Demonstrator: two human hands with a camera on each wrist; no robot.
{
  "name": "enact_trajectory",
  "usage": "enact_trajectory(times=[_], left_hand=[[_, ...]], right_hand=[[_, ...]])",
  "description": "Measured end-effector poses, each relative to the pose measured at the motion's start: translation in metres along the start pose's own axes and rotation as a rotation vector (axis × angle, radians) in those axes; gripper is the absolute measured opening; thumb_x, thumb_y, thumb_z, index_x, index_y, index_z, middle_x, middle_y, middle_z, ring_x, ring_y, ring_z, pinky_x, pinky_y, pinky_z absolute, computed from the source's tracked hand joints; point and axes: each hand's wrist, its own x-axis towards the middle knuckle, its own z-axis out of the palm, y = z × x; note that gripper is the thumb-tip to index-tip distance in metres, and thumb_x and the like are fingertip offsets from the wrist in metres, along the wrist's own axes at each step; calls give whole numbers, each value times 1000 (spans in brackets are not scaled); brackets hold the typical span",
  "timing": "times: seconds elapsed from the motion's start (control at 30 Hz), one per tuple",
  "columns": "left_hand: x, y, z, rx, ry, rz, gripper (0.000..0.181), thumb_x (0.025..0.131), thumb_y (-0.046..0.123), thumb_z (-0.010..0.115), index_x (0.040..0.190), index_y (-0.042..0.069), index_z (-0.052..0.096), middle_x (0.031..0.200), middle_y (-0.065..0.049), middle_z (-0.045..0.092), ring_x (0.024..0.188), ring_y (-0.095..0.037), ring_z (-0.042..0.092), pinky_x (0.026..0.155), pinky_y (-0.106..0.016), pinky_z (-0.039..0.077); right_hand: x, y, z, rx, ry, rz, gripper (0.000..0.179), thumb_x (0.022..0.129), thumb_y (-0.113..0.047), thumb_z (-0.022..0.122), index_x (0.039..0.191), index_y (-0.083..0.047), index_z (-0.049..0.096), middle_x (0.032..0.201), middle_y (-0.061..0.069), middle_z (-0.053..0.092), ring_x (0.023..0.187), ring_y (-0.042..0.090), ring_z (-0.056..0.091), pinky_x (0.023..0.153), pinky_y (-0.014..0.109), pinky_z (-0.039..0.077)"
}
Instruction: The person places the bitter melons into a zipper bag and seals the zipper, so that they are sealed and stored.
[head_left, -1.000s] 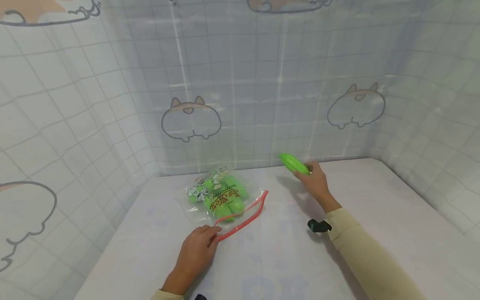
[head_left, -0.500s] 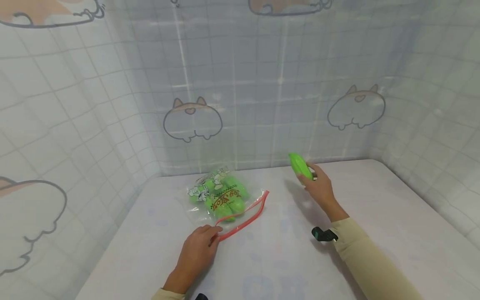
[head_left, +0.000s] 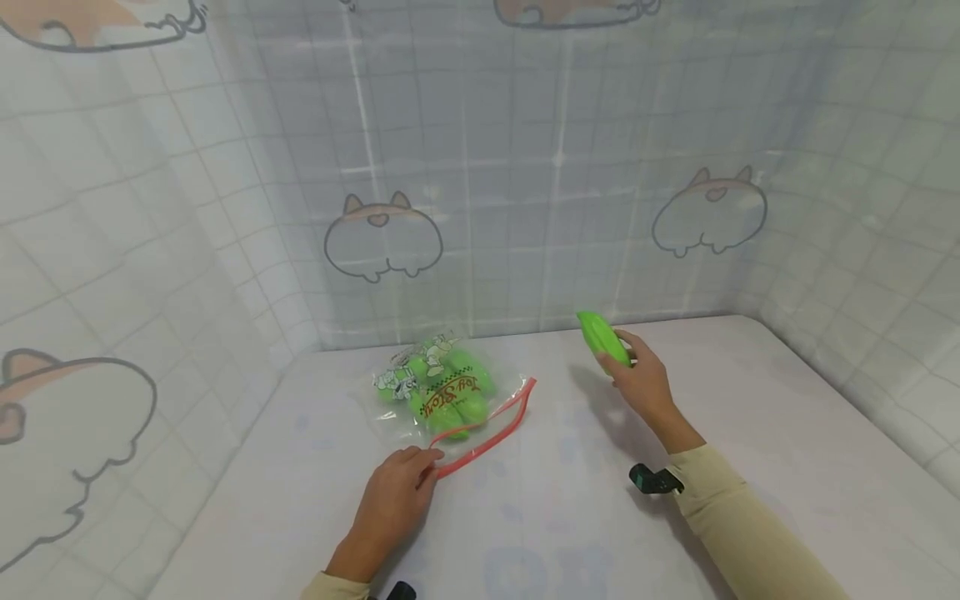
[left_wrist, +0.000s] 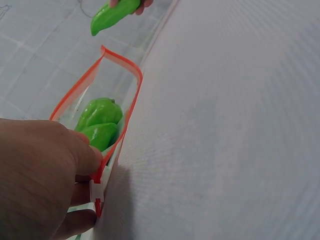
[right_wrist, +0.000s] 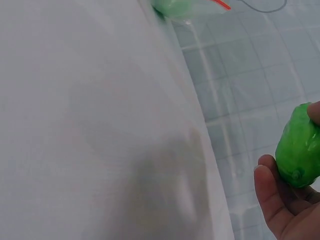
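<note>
A clear zip bag [head_left: 453,396] with "Toy Story" printing lies flat on the table, several green toy vegetables inside. Its mouth gapes, edged by a red zip strip [head_left: 491,446]. My left hand [head_left: 393,500] pinches the near end of that strip, close to a white slider [left_wrist: 96,191] in the left wrist view. Two glossy green pieces [left_wrist: 100,114] show through the mouth there. Above the table, right of the bag, my right hand [head_left: 645,383] grips a long, ridged green toy vegetable [head_left: 600,336], its pointed tip up and to the left. The right wrist view shows its bumpy skin.
The white table [head_left: 570,492] has a back edge along a grid-patterned wall sheet [head_left: 517,183] with cartoon animal prints. Similar sheets rise at left and right. A small black device [head_left: 655,480] sits at the right sleeve's cuff.
My right hand has moved right and a little nearer with the green toy vegetable, which now tilts more steeply. The left hand and the bag stay in place.
</note>
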Motion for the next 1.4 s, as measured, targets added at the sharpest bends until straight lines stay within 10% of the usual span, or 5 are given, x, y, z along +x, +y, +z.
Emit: enact_trajectory(times=[0.43,1.4], left_hand=[[1,-1,0,-16,42,45,26,78,3,82,101,12,76,82,5,63,77,-13,58,70,-35,53],[4,1,-7,-21,-26,4,25,80,5,82,104,11,76,84,4,65,78,-14,58,72,-37,54]], right_hand=[[-26,-14,-1,-76,-110,53,66,96,-42,64,151,-13,43,125,21,57,87,28,65,67,35,48],[-64,-29,-2,116,-258,122,63,96,-26,68,151,-11,43,122,23,54,100,31,65,82,40,56]])
